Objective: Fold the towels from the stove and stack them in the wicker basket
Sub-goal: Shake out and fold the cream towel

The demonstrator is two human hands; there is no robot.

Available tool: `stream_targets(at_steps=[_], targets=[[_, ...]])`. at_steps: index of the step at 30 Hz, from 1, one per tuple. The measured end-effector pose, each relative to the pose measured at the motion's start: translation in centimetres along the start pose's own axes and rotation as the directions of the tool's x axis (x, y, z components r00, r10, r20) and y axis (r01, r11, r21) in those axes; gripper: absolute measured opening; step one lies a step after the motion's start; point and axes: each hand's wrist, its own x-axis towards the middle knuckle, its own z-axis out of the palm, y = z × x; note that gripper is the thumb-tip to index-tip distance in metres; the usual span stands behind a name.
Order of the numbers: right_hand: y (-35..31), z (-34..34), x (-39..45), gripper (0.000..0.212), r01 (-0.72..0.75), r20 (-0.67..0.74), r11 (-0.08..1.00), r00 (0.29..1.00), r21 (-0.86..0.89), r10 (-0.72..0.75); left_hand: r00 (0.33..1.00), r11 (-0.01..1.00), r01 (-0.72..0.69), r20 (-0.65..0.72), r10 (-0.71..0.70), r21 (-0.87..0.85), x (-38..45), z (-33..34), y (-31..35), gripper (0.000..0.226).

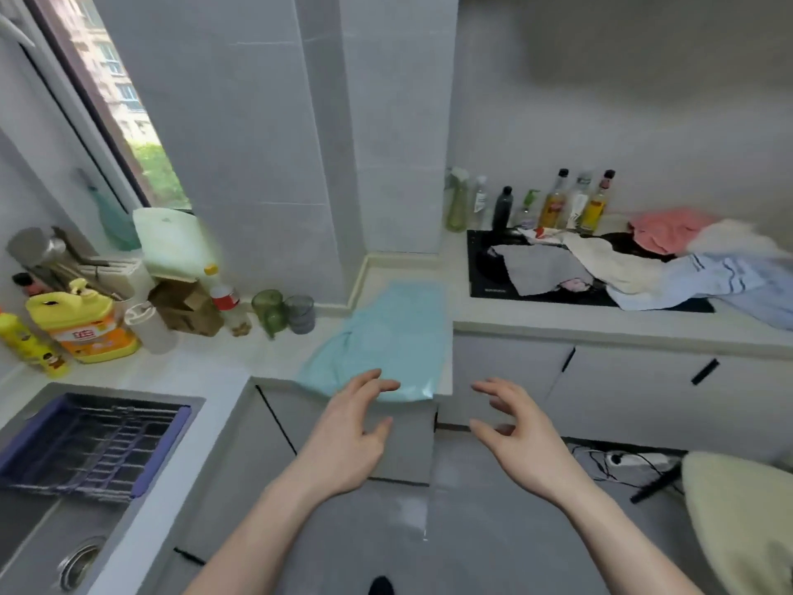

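A light blue towel (386,337) lies spread on the corner counter, its near edge hanging a little over the front. My left hand (352,431) hovers just below that edge with fingers spread and holds nothing. My right hand (510,431) hangs in front of the cabinet, fingers loosely bent, empty too. On the black stove (489,272) at the right lies a heap of towels: a grey one (536,268), a cream one (609,264), a pink one (669,229) and a pale blue striped one (721,281). No wicker basket is in view.
Several bottles (553,204) stand behind the stove. Two green cups (279,311), a cardboard box (184,307) and a yellow detergent jug (81,319) line the left counter. A sink (64,508) with a rack is at the lower left. A pale cushion (742,521) sits at the lower right.
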Motion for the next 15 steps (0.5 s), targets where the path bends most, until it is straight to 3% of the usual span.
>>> stream_targets(at_steps=[8, 15], targets=[[3.7, -7.1, 3.8, 0.045, -0.128, -0.211, 0.992, 0.97, -0.002, 0.124, 0.972, 0.985, -0.163, 0.162, 0.169, -0.048, 12.7, 5.1, 4.6, 0.044], [4.0, -10.9, 8.9, 0.046, -0.184, -0.312, 0.983, 0.933, 0.014, 0.179, 0.948, 0.974, -0.204, 0.23, 0.221, -0.096, 22.0, 6.2, 5.8, 0.046]])
